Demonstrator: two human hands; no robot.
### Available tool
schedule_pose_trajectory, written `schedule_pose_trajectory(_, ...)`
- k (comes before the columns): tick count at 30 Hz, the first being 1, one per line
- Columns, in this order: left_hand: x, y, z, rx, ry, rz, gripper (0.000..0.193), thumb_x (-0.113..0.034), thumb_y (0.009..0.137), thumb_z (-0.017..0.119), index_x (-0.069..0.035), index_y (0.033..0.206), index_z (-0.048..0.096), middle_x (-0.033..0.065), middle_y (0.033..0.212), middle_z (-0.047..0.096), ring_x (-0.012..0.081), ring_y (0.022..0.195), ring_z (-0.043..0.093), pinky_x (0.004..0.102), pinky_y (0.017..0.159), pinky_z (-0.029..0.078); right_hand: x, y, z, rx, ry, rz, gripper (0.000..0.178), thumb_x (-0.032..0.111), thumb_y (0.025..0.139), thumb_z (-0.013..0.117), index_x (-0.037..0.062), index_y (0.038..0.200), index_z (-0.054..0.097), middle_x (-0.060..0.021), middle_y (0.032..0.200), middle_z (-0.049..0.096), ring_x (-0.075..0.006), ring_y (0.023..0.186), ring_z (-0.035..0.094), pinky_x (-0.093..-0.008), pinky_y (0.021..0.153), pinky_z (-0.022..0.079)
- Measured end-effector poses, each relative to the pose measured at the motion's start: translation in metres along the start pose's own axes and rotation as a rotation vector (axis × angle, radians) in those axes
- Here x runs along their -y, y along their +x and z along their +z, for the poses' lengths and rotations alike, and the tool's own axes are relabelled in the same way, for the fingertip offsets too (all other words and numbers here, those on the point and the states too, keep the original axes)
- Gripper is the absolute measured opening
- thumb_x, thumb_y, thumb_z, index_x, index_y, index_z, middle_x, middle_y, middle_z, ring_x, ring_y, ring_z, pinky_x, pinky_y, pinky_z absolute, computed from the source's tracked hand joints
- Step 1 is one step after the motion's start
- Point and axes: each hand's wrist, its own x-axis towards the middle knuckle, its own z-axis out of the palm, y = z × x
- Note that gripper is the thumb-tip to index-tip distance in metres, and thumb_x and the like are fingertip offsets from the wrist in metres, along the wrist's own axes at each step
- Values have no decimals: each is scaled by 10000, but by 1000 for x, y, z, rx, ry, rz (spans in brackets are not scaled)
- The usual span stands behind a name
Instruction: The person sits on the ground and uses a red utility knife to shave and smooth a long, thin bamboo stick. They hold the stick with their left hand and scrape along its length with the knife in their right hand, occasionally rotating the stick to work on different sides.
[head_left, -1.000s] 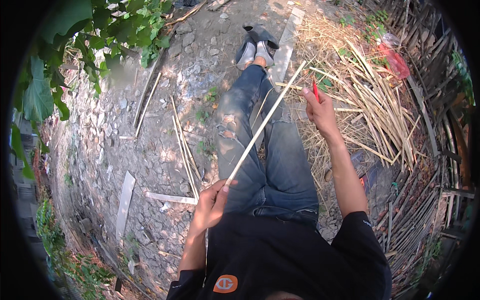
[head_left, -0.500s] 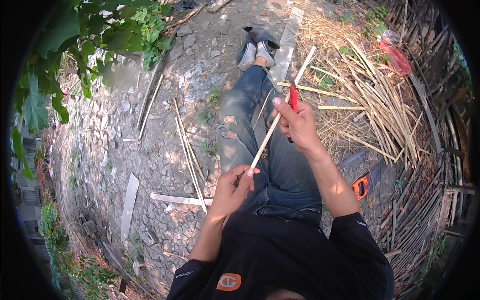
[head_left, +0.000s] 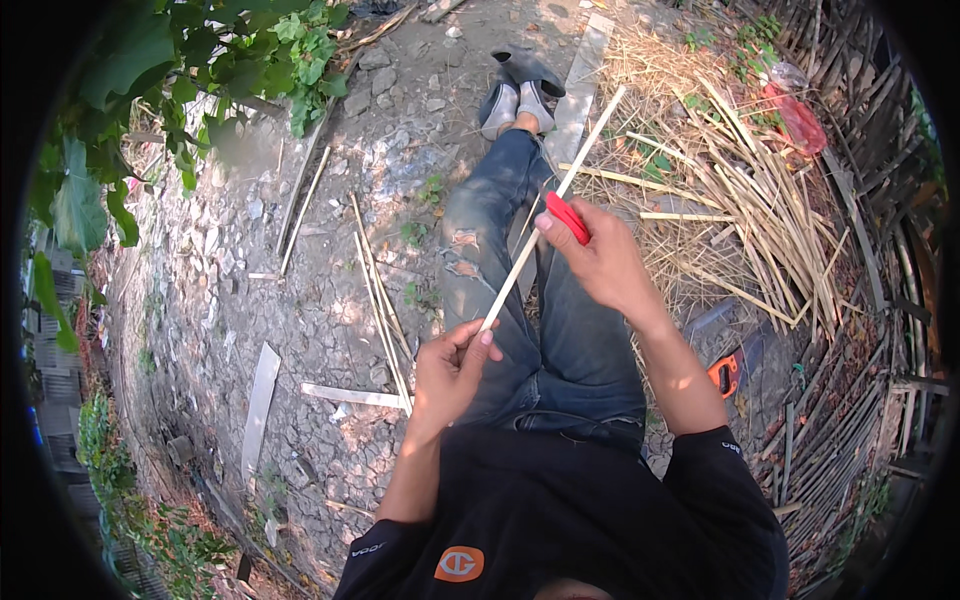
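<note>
A long pale strip of split bamboo (head_left: 517, 264) slants across my lap, its far end pointing up and to the right. Thumb and fingers of my left hand (head_left: 447, 374) pinch the near end. My right hand (head_left: 606, 262) is closed around a red-handled knife (head_left: 568, 217), with the thumb pressed against the strip about midway along. The knife's short dark blade shows beside the strip; whether its edge touches the wood is too small to tell. My legs in torn jeans (head_left: 490, 220) stretch out beneath both hands.
A pile of bamboo strips (head_left: 775, 210) and shavings lies to the right of my legs. Near my right forearm rests a saw with an orange handle (head_left: 723, 376). Loose strips (head_left: 375, 290) and a flat board (head_left: 261, 405) lie on the cracked ground at left. Leaves (head_left: 130, 60) overhang the upper left.
My right hand has slid down along the strip toward me, and the knife has turned from upright to slanting left. My left hand has shifted slightly left with the near end.
</note>
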Motion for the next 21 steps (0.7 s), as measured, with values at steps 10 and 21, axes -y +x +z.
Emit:
schedule_pose_trajectory(10, 6, 12, -4, -12, -6, 92, 274, -56, 1067, 595, 34, 1309, 688, -68, 787, 628, -34, 622, 405, 187, 521, 290, 4, -72, 42, 449, -272, -154, 508, 515, 1009, 636, 32, 853, 651, -210, 668, 682, -451, 637, 688, -548, 582, 531)
schedule_pose_trajectory(21, 8, -8, -31, 43, 164, 23, 249, -69, 1077, 594, 22, 1272, 718, -34, 795, 662, -19, 605, 421, 196, 522, 315, -62, 2, 25, -117, -241, 109, 533, 496, 1071, 550, -5, 980, 706, -256, 726, 678, -466, 733, 698, -529, 657, 523)
